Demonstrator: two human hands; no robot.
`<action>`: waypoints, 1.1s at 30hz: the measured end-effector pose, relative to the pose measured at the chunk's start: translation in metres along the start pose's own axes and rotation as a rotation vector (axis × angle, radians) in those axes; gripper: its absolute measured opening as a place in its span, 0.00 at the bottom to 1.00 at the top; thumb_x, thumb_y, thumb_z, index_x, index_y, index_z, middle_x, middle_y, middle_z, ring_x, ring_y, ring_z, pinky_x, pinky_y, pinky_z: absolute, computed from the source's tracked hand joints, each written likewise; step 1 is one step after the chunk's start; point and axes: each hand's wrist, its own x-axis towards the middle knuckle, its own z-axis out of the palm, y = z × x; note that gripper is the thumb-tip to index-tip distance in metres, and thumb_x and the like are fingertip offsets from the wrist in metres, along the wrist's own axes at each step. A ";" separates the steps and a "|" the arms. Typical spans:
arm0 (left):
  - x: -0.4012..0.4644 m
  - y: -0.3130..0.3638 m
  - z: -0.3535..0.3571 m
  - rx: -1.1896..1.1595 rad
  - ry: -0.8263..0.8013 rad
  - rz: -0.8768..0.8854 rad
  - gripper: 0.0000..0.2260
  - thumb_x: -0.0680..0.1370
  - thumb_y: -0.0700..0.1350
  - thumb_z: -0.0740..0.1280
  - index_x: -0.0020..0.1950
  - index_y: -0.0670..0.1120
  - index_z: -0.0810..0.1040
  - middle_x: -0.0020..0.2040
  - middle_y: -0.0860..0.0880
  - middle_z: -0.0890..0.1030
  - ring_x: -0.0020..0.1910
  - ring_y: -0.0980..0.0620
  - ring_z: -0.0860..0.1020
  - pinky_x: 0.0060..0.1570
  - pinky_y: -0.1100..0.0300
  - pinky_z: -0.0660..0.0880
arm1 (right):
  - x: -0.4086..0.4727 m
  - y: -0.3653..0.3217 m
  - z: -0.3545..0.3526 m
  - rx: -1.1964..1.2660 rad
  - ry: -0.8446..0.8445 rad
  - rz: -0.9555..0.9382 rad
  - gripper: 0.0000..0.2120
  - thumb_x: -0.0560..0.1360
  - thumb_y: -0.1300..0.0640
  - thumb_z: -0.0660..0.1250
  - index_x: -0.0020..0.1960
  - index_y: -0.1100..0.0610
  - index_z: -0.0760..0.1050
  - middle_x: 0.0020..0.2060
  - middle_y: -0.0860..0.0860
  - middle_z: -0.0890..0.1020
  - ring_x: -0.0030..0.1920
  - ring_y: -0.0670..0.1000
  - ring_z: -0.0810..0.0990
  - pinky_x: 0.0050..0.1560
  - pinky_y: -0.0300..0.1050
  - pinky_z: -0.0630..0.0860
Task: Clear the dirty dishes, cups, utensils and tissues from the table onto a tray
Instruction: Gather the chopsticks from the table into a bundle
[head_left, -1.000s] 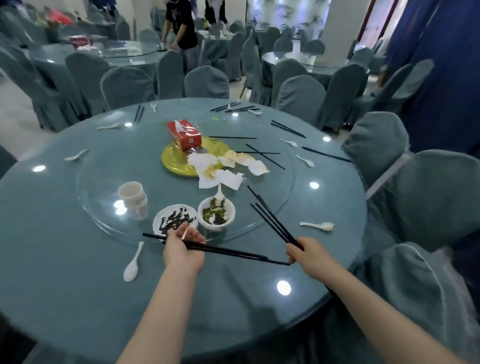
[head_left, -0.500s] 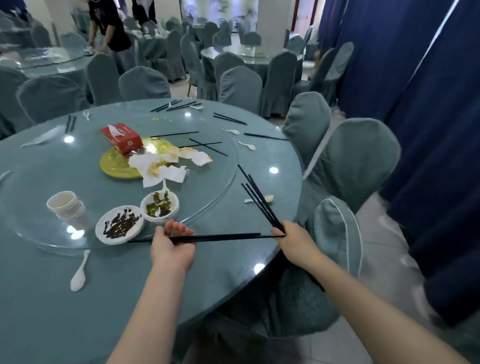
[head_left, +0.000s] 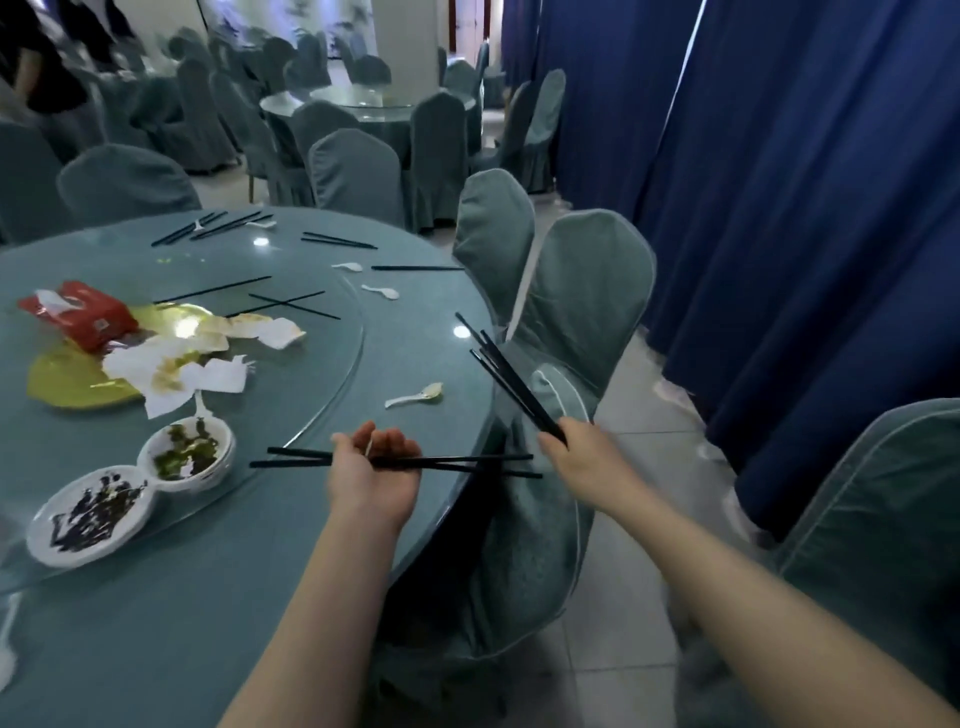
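The left hand (head_left: 375, 470) was curled around a pair of black chopsticks (head_left: 291, 457) held crosswise, their ends sticking out to both sides of the fist above the near edge of the round surface (head_left: 156, 649). The right hand (head_left: 582, 457) gripped a bundle of black chopsticks (head_left: 511, 387) that pointed up and away from it, out past the rim of the surface and over a covered chair (head_left: 535, 545).

Just left of the left hand stood a small white bowl (head_left: 187, 456) with green leftovers, touching a white plate (head_left: 91, 514) smeared with dark sauce. Beyond these lay crumpled tissues (head_left: 192, 364) spread over a yellow plate (head_left: 72, 382), with a red tissue pack (head_left: 83, 314) at their far side. Between the two hands and a little farther off, a white spoon (head_left: 415, 397) lay on the surface. More chopsticks (head_left: 296, 306) and spoons (head_left: 382, 292) were scattered well beyond the hands, some on the glass turntable (head_left: 332, 364) and some outside it.

To the right of the right hand hung dark blue curtains (head_left: 805, 208).
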 end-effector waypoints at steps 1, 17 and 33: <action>0.001 -0.009 0.009 0.034 -0.010 -0.015 0.19 0.83 0.57 0.51 0.38 0.49 0.69 0.22 0.54 0.68 0.22 0.56 0.71 0.38 0.58 0.69 | 0.003 0.008 -0.012 0.015 0.028 0.005 0.14 0.80 0.47 0.58 0.42 0.55 0.71 0.38 0.52 0.78 0.40 0.55 0.76 0.35 0.46 0.66; 0.050 -0.284 0.202 0.190 -0.189 -0.135 0.24 0.83 0.57 0.48 0.60 0.41 0.73 0.58 0.40 0.76 0.60 0.43 0.74 0.58 0.52 0.69 | 0.125 0.189 -0.216 -0.215 -0.074 -0.180 0.10 0.80 0.48 0.59 0.44 0.52 0.72 0.33 0.44 0.73 0.34 0.45 0.71 0.27 0.33 0.61; 0.226 -0.391 0.354 0.117 0.008 -0.015 0.17 0.81 0.56 0.58 0.39 0.44 0.67 0.29 0.49 0.66 0.28 0.52 0.68 0.35 0.57 0.71 | 0.363 0.268 -0.223 -0.433 -0.342 -0.338 0.17 0.80 0.42 0.55 0.47 0.55 0.71 0.47 0.58 0.81 0.47 0.60 0.78 0.43 0.50 0.71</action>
